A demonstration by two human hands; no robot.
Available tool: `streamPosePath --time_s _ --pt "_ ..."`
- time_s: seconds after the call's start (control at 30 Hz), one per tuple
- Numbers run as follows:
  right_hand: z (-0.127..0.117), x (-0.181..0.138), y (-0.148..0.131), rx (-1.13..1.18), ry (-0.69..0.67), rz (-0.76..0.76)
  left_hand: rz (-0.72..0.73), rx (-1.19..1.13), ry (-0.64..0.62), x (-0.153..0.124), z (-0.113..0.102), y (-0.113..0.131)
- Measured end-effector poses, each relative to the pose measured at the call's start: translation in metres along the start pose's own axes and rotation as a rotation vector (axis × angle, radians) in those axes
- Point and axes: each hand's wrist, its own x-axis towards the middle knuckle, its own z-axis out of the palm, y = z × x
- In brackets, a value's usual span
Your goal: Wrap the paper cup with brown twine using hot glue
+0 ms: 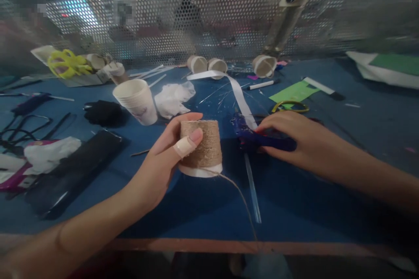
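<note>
L grip [163,157] closed round the twine-wrapped cup [209,144], thumb across the front, fingers behind; cup's held narrow end up, mid-view, over the near part of the worktop [203,213]. Can't tell if its rim touches down. R grip [288,133] closed on the handle of a dk blue glue gun [247,133], just right of the cup, apart from it, nozzle pointing away from me. Clear glue stick [253,196] looks to be in the gun's back end, can't confirm

Step in hand, my read: gluing twine round the cup, mostly done. Coils cover approx all of it, only a white band [199,171] bare at the lower edge. Loose twine tail [243,199] leaves the wrap there and runs to the worktop's front edge. Next move prob calls for nozzle to that band, short bead, then tail pressed on w/ tension; keep L thumb w/ its tape [185,146] clear of hot glue. White strip [240,96] runs v. close to the gun, could snag

Other stuff, FYI: 3 more wrapped cups [218,67] at the back by the mesh [157,30], stacked paper cups [135,102] to the left

Labels/txt: stack has a small purplish print, too blurred to read. Marker [262,85]: nothing legible. No brand I can make out on gun or wrapped cup
</note>
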Motion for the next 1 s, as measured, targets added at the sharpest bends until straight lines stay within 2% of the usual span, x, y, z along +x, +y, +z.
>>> streamPosePath --time_s 0.13,0.2,0.3,0.37,0.43,0.53,0.63,0.73,0.9,1.0 --pt "0.0 -0.005 -0.032 0.134 0.071 -0.102 -0.007 0.002 -0.023 -0.001 -0.003 0.0" --pt "-0.002 -0.008 -0.055 0.324 -0.045 -0.096 -0.002 -0.008 -0.033 -0.001 -0.004 0.0" --pt "-0.008 -0.008 -0.086 0.625 -0.367 0.084 0.019 -0.006 -0.03 -0.002 -0.003 0.003" --pt "-0.01 -0.004 -0.097 0.847 -0.515 0.186 0.029 0.008 -0.018 -0.002 -0.002 0.006" --pt "-0.011 0.001 -0.101 1.02 -0.598 0.261 0.024 0.016 -0.016 -0.003 -0.002 0.008" --pt "-0.009 0.008 -0.098 1.106 -0.649 0.308 0.019 0.025 -0.025 -0.003 -0.002 0.011" --pt "-0.005 0.009 -0.093 1.07 -0.618 0.298 0.015 0.034 -0.037 -0.003 -0.003 0.01" --pt "-0.006 0.006 -0.09 0.899 -0.453 0.246 0.01 0.034 -0.057 -0.002 -0.003 0.006" --pt "-0.02 0.004 -0.087 0.45 -0.17 -0.017 0.003 0.049 -0.078 -0.002 0.001 0.003" --pt "-0.024 0.003 -0.083 0.365 -0.072 -0.122 -0.013 0.059 -0.065 -0.002 0.004 0.005"
